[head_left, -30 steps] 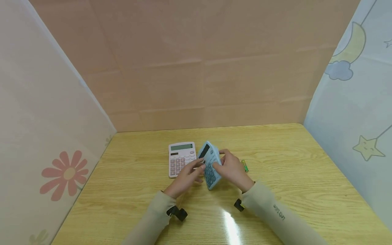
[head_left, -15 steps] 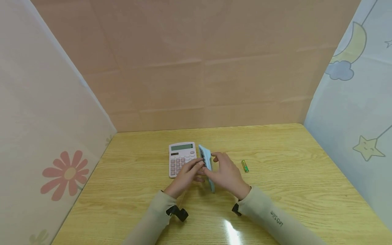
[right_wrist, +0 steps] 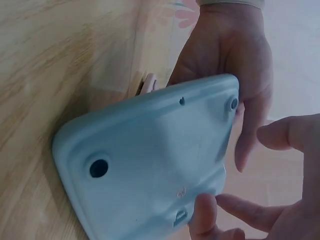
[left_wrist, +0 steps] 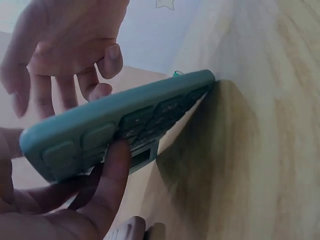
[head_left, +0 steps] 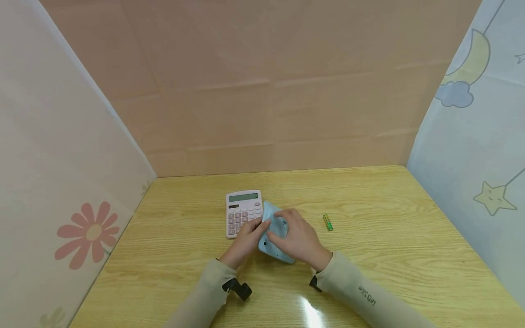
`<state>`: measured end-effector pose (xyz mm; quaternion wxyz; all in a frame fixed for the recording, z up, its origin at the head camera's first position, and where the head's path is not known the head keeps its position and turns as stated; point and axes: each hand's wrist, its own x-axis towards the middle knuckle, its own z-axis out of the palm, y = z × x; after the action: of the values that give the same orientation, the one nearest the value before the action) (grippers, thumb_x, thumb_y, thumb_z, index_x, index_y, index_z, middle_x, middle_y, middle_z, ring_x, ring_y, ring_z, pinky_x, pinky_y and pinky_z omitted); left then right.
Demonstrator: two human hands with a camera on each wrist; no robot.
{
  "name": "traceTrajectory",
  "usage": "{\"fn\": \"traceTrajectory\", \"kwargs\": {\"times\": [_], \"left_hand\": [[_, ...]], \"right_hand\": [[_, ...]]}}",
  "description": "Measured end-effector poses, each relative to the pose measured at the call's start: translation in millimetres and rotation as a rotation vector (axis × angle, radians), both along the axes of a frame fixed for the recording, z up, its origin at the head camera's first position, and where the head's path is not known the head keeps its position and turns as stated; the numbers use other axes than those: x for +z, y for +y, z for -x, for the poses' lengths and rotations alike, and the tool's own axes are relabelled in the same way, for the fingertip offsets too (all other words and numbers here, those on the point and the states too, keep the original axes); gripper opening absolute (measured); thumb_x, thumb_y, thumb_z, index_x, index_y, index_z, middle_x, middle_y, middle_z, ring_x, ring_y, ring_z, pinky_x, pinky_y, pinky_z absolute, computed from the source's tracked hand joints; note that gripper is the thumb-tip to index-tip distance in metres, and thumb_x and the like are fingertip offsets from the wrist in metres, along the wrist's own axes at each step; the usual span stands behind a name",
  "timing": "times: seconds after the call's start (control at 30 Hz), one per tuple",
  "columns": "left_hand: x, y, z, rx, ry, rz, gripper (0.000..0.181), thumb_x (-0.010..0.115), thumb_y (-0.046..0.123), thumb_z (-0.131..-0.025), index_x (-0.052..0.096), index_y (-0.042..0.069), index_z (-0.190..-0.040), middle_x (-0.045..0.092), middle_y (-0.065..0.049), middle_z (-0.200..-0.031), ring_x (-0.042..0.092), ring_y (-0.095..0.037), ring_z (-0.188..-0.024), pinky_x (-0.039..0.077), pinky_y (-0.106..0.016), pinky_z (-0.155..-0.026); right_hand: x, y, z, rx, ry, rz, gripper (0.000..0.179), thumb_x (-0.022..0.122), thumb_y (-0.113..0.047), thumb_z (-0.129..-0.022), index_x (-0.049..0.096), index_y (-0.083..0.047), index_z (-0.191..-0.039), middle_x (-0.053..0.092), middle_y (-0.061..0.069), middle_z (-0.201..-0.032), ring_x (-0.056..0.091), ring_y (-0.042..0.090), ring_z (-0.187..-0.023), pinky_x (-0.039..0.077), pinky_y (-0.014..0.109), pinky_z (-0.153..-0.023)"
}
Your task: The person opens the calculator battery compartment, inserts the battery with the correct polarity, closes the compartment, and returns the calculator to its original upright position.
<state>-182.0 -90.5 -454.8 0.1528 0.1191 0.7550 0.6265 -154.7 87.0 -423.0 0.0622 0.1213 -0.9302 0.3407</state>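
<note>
My left hand [head_left: 245, 244] grips a light blue calculator [head_left: 275, 254] by one edge, thumb on the back and fingers on the key side. The calculator is tilted up, its underside toward my right hand [head_left: 302, 238]. In the right wrist view, dark round feet [right_wrist: 99, 168] and a small latch [right_wrist: 180, 216] show on that underside. My right fingertips touch the back close to the latch, while the right thumb stands off it. The keys [left_wrist: 137, 119] face down in the left wrist view, with one corner of the calculator at the table.
A pink calculator [head_left: 244, 206] lies face up just left of the blue one, partly covered by my left hand. To the right, a green battery [head_left: 328, 222] lies on the wooden table [head_left: 389, 218]. Cloth walls [head_left: 262, 114] stand behind and on both sides.
The blue calculator has turned from showing its keys, through edge-on, to showing its underside. My left hand has taken its edge, and my right hand has moved left onto the back.
</note>
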Motion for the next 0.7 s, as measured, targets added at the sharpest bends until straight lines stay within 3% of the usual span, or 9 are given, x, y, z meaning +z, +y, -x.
{"fn": "traceTrajectory", "kwargs": {"times": [0.2,0.43,0.7], "left_hand": [[-5.0,-1.9,-0.6,0.023,0.003,0.055,0.041,0.052,0.03,-0.105,0.062,0.0,-0.131,0.067,-0.01,-0.121,0.061,-0.014,-0.102,0.054,-0.027,-0.085],[-9.0,-0.9,-3.0,0.057,0.012,0.165,0.039,0.061,0.023,-0.101,0.062,-0.005,-0.127,0.068,-0.008,-0.1,0.062,-0.012,-0.085,0.054,-0.026,-0.071],[-16.9,-1.3,-6.2,0.04,0.102,0.292,0.056,0.065,0.021,-0.098,0.046,-0.002,-0.145,0.068,-0.007,-0.089,0.06,-0.011,-0.066,0.051,-0.025,-0.056]], "right_hand": [[-6.6,8,8.6,0.061,0.032,-0.06,0.034,0.072,-0.021,-0.085,0.069,-0.007,-0.116,0.066,0.01,-0.12,0.064,0.024,-0.098,0.056,0.043,-0.078],[-12.1,21,21.8,0.068,0.035,-0.133,0.014,0.076,-0.011,-0.083,0.075,-0.008,-0.096,0.071,0.009,-0.106,0.067,0.027,-0.101,0.057,0.045,-0.082],[-16.7,29,29.5,0.159,0.069,-0.218,0.006,0.077,-0.011,-0.081,0.076,-0.012,-0.087,0.073,0.002,-0.096,0.068,0.021,-0.091,0.058,0.04,-0.075]]}}
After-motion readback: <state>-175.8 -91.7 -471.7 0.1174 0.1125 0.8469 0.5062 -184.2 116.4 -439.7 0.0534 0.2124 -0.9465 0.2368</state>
